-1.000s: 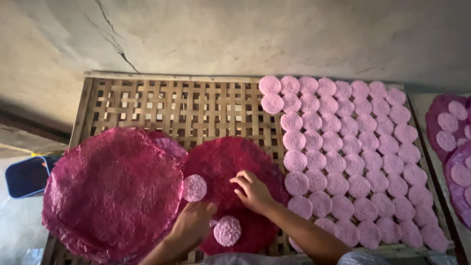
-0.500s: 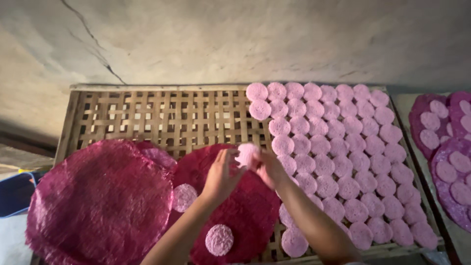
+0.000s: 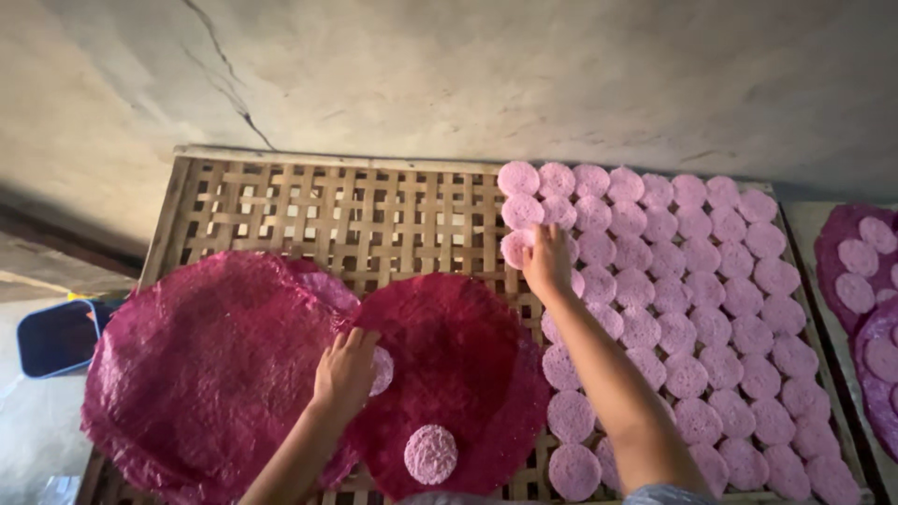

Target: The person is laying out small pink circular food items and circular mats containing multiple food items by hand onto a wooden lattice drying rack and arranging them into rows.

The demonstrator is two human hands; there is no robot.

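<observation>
Head view: a pale pink disc (image 3: 517,249) at the left edge of the rows on the bamboo rack (image 3: 281,210), pressed under the flat, open right hand (image 3: 548,263). Left hand (image 3: 344,372), open, covers another disc (image 3: 381,371) on a dark red sheet (image 3: 449,383). Hard pressure might crack these discs.

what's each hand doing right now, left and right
Left hand: open, flat on a pink disc on the dark red sheet.
Right hand: open, pressing a pink disc onto the rack.
</observation>
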